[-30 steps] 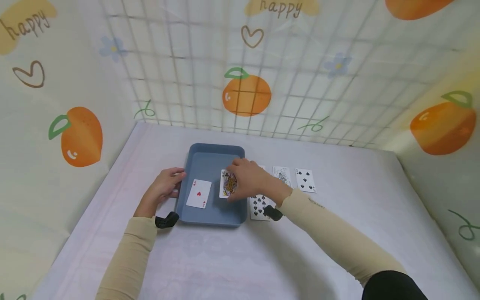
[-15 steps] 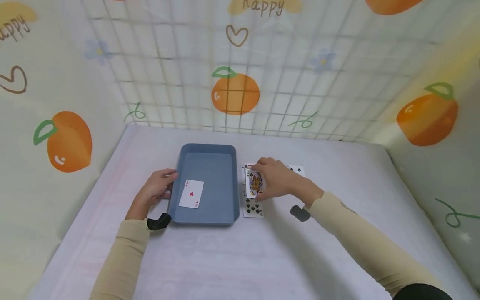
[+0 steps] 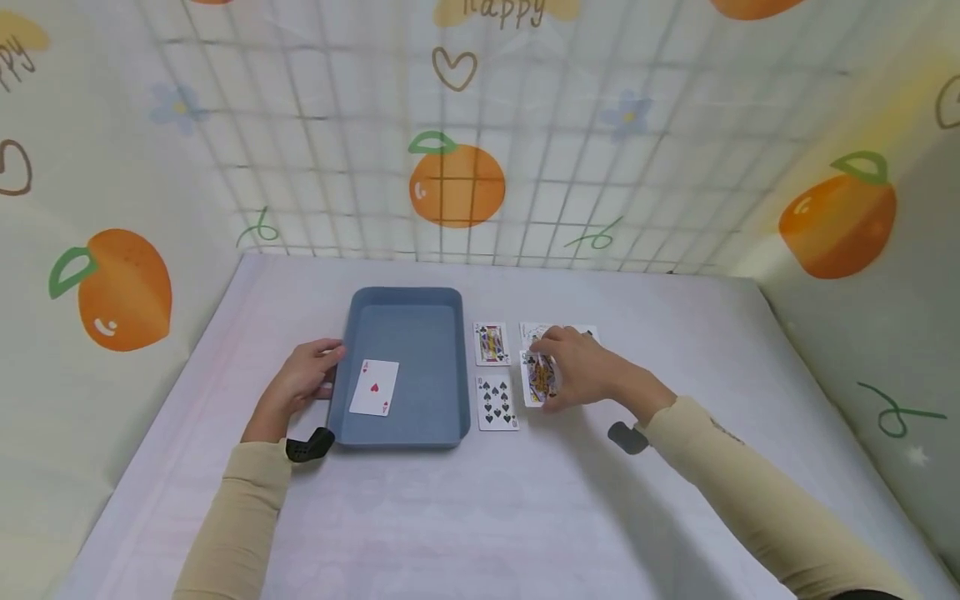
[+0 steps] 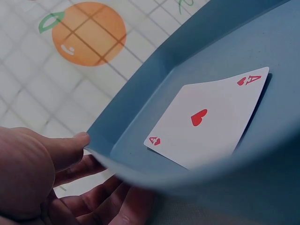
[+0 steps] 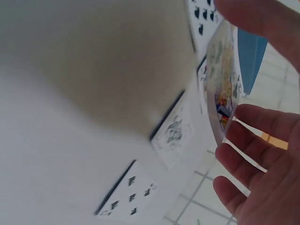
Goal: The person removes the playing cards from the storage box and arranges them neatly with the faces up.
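Note:
A face card (image 3: 537, 382) is held by its edges between the thumb and fingers of my right hand (image 3: 583, 368), over the table just right of the ten of spades (image 3: 497, 402). The right wrist view shows the card bowed slightly in the grip. My left hand (image 3: 300, 375) grips the left wall of the blue tray (image 3: 431, 358), thumb at the rim and fingers curled below it outside. Inside the tray lies an ace of hearts (image 4: 199, 119), face up toward the left.
Another face card (image 3: 491, 343) lies beyond the ten. A joker (image 5: 174, 131) and a five of spades (image 5: 129, 194) lie behind my right hand, partly hidden by it in the head view. A patterned cloth wall (image 3: 525, 208) rises behind the white table (image 3: 420, 525).
My right hand has carried the face card out from over the tray, rightward past the ten of spades. My left hand stays at the tray's side. The head view has shifted somewhat.

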Demonstrator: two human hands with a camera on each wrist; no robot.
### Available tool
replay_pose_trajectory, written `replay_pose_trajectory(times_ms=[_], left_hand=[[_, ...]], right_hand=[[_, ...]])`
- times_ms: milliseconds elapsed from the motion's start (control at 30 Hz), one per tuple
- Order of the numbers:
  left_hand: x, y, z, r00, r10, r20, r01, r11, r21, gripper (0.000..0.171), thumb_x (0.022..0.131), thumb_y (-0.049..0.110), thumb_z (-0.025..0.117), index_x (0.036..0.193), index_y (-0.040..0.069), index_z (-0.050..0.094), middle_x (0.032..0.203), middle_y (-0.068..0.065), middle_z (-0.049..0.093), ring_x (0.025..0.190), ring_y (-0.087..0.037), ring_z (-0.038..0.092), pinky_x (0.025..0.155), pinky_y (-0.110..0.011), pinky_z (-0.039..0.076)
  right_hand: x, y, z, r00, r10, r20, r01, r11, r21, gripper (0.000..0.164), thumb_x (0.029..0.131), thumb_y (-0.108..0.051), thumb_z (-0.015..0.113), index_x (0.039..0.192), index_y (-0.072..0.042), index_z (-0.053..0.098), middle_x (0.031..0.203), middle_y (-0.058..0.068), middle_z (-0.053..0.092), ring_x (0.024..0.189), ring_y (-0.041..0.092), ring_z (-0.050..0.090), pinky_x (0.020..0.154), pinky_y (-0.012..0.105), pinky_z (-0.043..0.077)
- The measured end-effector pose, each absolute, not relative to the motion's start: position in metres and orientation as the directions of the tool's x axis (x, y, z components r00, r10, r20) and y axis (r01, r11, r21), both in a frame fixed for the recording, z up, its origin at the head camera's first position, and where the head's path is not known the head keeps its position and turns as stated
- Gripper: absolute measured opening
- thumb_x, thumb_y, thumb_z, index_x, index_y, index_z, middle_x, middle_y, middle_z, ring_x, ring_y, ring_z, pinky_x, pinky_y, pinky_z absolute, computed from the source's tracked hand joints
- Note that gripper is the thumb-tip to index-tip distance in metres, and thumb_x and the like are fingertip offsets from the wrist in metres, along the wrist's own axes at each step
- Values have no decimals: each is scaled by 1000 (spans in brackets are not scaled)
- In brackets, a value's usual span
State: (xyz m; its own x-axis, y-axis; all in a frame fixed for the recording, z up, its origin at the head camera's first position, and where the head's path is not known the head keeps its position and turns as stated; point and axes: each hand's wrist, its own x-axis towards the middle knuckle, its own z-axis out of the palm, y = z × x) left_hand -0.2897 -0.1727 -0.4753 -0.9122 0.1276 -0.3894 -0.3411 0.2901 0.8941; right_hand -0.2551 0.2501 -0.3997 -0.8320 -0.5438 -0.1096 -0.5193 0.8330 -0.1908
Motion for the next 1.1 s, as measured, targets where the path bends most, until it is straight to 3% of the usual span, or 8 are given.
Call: replay_pose_trajectory(times_ms=[233, 1100], left_hand=[[-290, -173, -477, -915, 125, -384, -336, 292, 895, 52, 107, 25, 47, 152, 4, 35, 142, -25, 49, 117, -36, 60, 80, -41, 58], [-290, -173, -476, -910, 123, -395, -351, 274, 895, 52, 107, 24, 47, 152, 2, 34, 141, -26, 50, 117, -35, 60, 80, -41, 58]], right_hand=[[-252, 257, -407, -837, -531, -131, -506, 843, -183, 86, 62, -38, 92, 131, -1, 59, 125, 16, 55, 116, 35, 50, 98, 54, 42], [-248, 264, -440, -830, -526, -188, -493, 848, -194, 85, 59, -41, 91, 129, -4, 61, 123, 9, 57, 102, 23, 51, 88, 42, 48]])
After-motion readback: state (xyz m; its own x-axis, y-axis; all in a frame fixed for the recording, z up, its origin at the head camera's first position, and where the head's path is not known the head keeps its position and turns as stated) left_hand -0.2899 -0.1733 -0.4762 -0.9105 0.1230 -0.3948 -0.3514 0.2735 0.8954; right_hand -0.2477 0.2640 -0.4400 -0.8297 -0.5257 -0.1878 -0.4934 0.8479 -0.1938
